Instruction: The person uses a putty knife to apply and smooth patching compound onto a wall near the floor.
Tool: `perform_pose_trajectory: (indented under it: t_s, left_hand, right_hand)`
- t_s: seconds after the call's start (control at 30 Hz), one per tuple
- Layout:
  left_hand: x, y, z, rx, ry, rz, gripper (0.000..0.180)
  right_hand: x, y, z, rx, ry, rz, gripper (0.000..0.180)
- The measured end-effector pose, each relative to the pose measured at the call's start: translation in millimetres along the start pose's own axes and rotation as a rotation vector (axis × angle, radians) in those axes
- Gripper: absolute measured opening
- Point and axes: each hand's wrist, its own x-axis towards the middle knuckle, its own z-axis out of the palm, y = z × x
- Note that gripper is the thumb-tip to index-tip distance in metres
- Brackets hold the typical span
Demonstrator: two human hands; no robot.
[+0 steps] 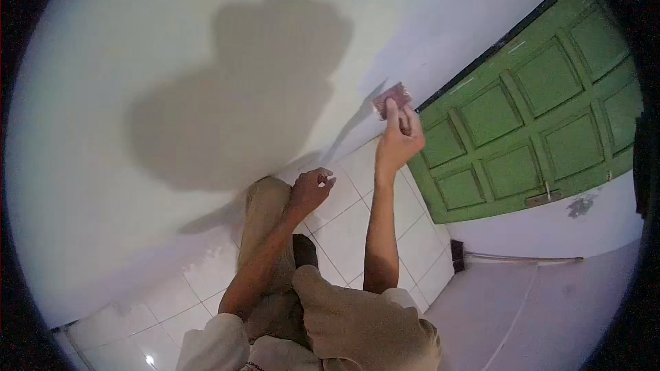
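Where right hand (pixel 399 139) presses wall (pixel 137 62), small reddish-brown pad (pixel 392 99), perhaps sandpaper

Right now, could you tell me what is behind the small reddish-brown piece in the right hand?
The white wall is behind the reddish-brown piece, which the right hand presses flat against it. The patch of wall beneath the piece is covered and cannot be seen.

Lower part of reddish-brown pad (pixel 392 98) behind right-hand fingers (pixel 393 115).

We have one view only, worn on the head. It looks down along a white wall (pixel 172 62) toward the tiled floor (pixel 357 227), close to our raised hands.
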Motion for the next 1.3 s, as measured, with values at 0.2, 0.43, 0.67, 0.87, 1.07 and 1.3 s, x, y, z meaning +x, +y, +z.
perform_pose_trajectory:
  t_s: [0.2, 0.43, 0.67, 0.87, 1.07, 1.3]
  left_hand:
    - [1, -3, -4, -0.023, 0.034, 0.045, 0.028]
    - [0, -3, 0, 0.001, 0.039, 0.064, 0.029]
    - [-8, 1, -15, 0.001, -0.006, -0.039, 0.026]
    - [-1, 14, -7, -0.017, -0.047, -0.038, 0.032]
    - [7, -1, -1, -0.041, 0.017, 0.036, 0.030]
    - [-5, -3, -10, 0.001, 0.012, -0.025, 0.028]
  right_hand:
    - [-52, 68, 12, -0.360, -0.167, -0.069, 0.019]
    - [-76, 145, -40, -0.392, -0.346, 0.154, 0.025]
    - [-26, 37, 11, -0.220, -0.090, -0.210, 0.020]
    - [-48, 106, -8, -0.488, -0.227, -0.289, 0.018]
    - [-59, 136, -33, -0.407, -0.313, 0.009, 0.020]
    - [-19, 24, 23, -0.281, -0.127, -0.304, 0.020]
